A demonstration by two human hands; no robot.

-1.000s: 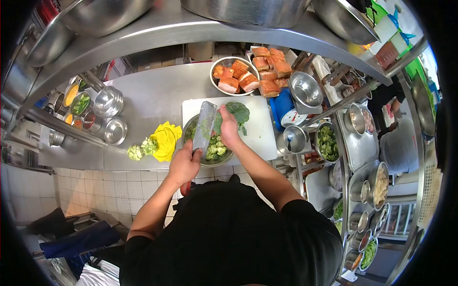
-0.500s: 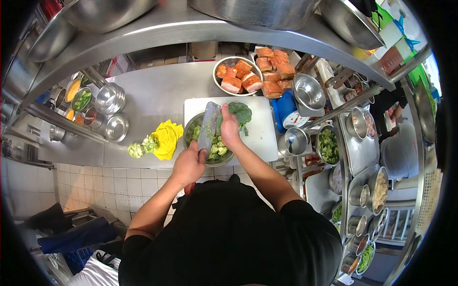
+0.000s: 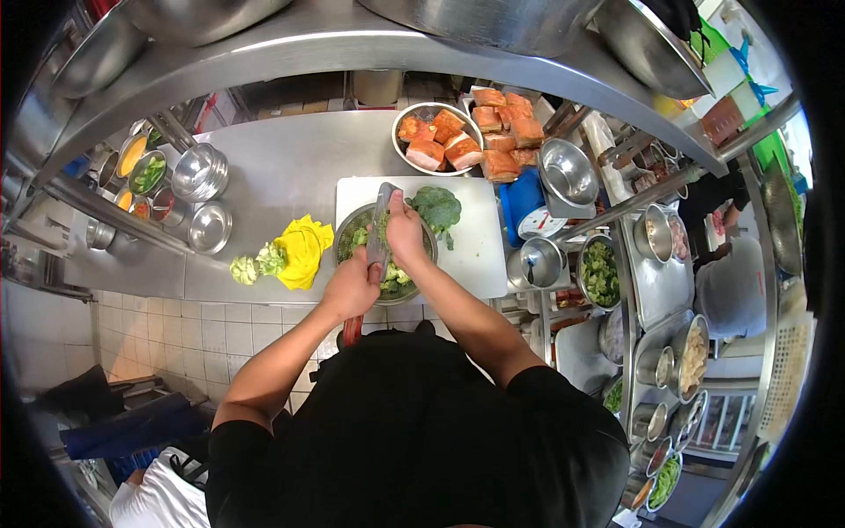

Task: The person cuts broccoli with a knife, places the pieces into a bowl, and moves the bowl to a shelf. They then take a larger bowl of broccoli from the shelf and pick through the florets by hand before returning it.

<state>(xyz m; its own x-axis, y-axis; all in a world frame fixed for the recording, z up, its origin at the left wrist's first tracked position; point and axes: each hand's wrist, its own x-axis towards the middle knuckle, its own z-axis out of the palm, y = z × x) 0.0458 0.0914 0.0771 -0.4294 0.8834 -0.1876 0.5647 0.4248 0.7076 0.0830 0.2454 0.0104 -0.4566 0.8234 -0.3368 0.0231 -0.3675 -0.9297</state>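
My left hand [image 3: 352, 284] is closed around a cleaver near the base of its blade [image 3: 380, 224]; the red handle [image 3: 352, 331] sticks out below it. Against the blade's right side is my right hand [image 3: 405, 234], fingers pinching it and partly hidden. Small green bits cling to the metal. Under both hands stands a metal bowl [image 3: 429, 280] of cut broccoli [image 3: 394, 283], on the near left part of a white cutting board [image 3: 480, 260]. A broccoli head [image 3: 436, 209] with leafy florets lies on the board, just right of my right hand.
Left of the board lie a yellow cloth [image 3: 304, 253] and pale stem pieces [image 3: 258, 264]. Behind it, a bowl [image 3: 398, 158] holds pork chunks [image 3: 462, 151]. A steel shelf [image 3: 352, 44] crosses overhead. At right are a scale [image 3: 537, 223] and pots; a co-worker's sleeve [image 3: 732, 286] shows farther right.
The cleaver blade has turned more edge-on to me. My right hand has shifted left and closed in on it. The whole view has shifted slightly.
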